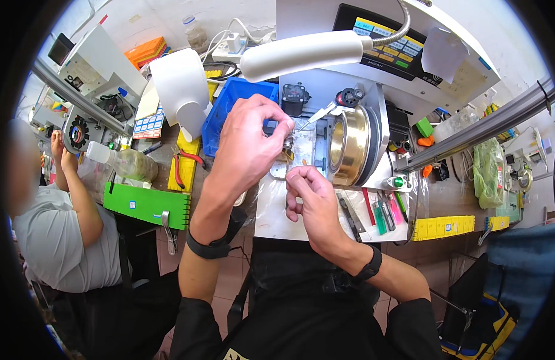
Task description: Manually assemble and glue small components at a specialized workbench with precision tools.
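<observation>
My left hand (248,139) is over the small metal work plate (305,143) of a white bench machine. Its thumb and fingertips close together beside a small round metal part (287,143), and what they hold is hidden. Just below and nearer to me, my right hand (313,197) is closed in a pinch, its other fingers curled. Something thin seems to stand at its fingertips, too small to name. To the right of both hands is a large gold-coloured drum (351,147) on the machine. A thin pointed arm (318,115) reaches toward the plate from above.
A blue bin (226,99) stands behind my left hand. A white lamp (301,55) hangs overhead, below a screen (379,45). Red-handled pliers (180,169) lie at left; a knife (351,217) and several hand tools lie at right. Another person (67,234) sits at left.
</observation>
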Action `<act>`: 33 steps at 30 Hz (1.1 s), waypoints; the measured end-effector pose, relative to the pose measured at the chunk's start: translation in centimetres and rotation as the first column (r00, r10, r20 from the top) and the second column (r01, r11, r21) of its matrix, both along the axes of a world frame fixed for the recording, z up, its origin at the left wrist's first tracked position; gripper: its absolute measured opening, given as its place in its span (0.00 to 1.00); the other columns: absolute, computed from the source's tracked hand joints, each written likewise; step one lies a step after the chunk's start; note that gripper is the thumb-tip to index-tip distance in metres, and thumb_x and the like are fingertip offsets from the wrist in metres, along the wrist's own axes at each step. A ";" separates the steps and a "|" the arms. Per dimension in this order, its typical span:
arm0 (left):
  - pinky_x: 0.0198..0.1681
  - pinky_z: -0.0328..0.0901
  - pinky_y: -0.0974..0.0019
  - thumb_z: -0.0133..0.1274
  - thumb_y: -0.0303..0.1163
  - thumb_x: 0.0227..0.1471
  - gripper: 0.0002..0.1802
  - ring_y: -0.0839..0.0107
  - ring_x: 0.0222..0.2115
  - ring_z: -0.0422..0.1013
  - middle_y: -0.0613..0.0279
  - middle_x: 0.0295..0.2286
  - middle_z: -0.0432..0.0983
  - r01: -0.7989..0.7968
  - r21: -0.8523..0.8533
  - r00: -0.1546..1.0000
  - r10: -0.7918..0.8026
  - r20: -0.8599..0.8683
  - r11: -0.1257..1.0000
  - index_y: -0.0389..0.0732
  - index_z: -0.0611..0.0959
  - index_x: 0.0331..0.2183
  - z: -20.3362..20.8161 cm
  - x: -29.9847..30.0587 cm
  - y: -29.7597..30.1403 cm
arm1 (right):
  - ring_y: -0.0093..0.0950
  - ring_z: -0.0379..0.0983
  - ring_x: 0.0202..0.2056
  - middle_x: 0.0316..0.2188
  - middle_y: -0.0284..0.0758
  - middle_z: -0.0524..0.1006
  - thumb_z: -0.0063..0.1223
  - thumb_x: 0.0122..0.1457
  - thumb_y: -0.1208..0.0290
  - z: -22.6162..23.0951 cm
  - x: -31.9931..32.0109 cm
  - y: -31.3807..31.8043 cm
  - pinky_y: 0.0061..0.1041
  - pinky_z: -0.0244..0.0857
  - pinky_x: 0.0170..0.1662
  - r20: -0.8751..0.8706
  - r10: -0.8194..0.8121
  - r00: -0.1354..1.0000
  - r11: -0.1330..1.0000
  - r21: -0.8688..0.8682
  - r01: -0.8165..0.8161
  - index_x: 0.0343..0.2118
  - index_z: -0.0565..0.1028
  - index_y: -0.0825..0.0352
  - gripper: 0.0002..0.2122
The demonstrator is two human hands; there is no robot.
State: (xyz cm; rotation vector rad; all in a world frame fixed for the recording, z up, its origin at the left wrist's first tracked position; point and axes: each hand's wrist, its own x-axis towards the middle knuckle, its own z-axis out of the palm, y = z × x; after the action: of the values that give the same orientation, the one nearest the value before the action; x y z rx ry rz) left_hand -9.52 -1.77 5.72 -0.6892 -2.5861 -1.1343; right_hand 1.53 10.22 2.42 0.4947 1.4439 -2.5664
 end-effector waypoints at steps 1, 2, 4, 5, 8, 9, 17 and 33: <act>0.46 0.66 0.62 0.63 0.30 0.50 0.08 0.61 0.38 0.73 0.58 0.34 0.78 0.010 0.042 1.000 -0.010 0.014 0.999 0.35 0.85 0.30 -0.1 -0.1 -0.1 | 0.14 0.62 0.23 0.29 0.27 0.67 0.50 0.67 0.69 0.1 0.0 0.0 0.16 0.58 0.21 0.001 0.002 1.000 1.000 0.002 -0.002 0.38 0.71 0.66 0.06; 0.45 0.66 0.63 0.63 0.29 0.50 0.07 0.62 0.38 0.73 0.58 0.34 0.78 0.020 0.085 0.999 -0.022 0.026 0.996 0.35 0.84 0.31 -0.3 -0.1 -0.2 | 0.14 0.62 0.23 0.29 0.27 0.67 0.50 0.67 0.69 0.0 0.0 0.0 0.16 0.58 0.21 0.001 0.003 1.000 1.000 0.003 -0.003 0.38 0.71 0.66 0.06; 0.45 0.66 0.64 0.62 0.28 0.51 0.06 0.63 0.38 0.73 0.58 0.35 0.77 0.025 0.112 0.999 -0.028 0.025 0.993 0.35 0.84 0.31 -0.9 -0.4 -0.4 | 0.14 0.62 0.23 0.30 0.28 0.67 0.49 0.67 0.69 -0.3 -0.3 0.1 0.17 0.59 0.22 -0.012 -0.001 1.000 1.000 0.011 0.001 0.39 0.70 0.66 0.06; 0.45 0.66 0.66 0.61 0.26 0.52 0.06 0.65 0.38 0.73 0.58 0.35 0.77 0.031 0.138 0.999 -0.034 0.024 0.990 0.34 0.83 0.31 -1.3 -0.6 -0.5 | 0.14 0.62 0.23 0.30 0.28 0.67 0.49 0.67 0.69 -0.2 -0.6 0.1 0.17 0.59 0.22 -0.015 -0.003 1.000 1.000 0.013 0.003 0.39 0.70 0.66 0.06; 0.44 0.66 0.68 0.60 0.26 0.55 0.05 0.70 0.38 0.72 0.59 0.36 0.77 0.112 0.274 0.988 -0.138 0.076 0.955 0.34 0.83 0.33 -2.9 -1.7 -1.3 | 0.15 0.63 0.23 0.29 0.29 0.67 0.48 0.68 0.69 0.3 -1.7 -0.4 0.17 0.60 0.22 -0.093 -0.028 0.995 0.999 0.030 0.031 0.39 0.69 0.66 0.06; 0.44 0.66 0.68 0.60 0.26 0.55 0.05 0.70 0.38 0.72 0.59 0.36 0.77 0.109 0.271 0.989 -0.133 0.072 0.956 0.34 0.83 0.33 -3.3 -1.9 -1.7 | 0.17 0.64 0.25 0.29 0.29 0.67 0.47 0.68 0.69 0.3 -2.2 -0.7 0.19 0.62 0.24 -0.139 -0.047 0.989 0.998 0.042 0.054 0.39 0.69 0.66 0.06; 0.34 0.70 0.66 0.63 0.31 0.52 0.10 0.68 0.27 0.77 0.57 0.28 0.82 -0.309 0.449 0.942 0.205 0.265 0.838 0.36 0.86 0.35 -4.3 0.7 -3.8 | 0.21 0.68 0.31 0.30 0.32 0.66 0.42 0.69 0.71 -0.5 -4.1 -1.0 0.26 0.71 0.26 -0.231 -0.277 0.933 0.958 0.009 0.286 0.39 0.66 0.66 0.04; 0.26 0.67 0.57 0.63 0.28 0.37 0.09 0.50 0.23 0.75 0.50 0.22 0.78 -0.200 0.004 0.979 0.200 0.035 0.980 0.36 0.82 0.25 -6.1 4.4 0.2 | 0.26 0.71 0.27 0.29 0.35 0.69 0.42 0.69 0.73 -1.2 -4.8 -1.4 0.32 0.76 0.31 -0.285 -0.278 0.917 0.959 -0.021 0.284 0.38 0.64 0.68 0.05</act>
State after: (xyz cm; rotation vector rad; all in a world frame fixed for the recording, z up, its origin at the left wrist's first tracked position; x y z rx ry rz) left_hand -5.14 -1.56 -0.37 -0.3993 -2.6075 -1.1006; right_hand -3.27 8.82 1.24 0.3689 1.5931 -2.9562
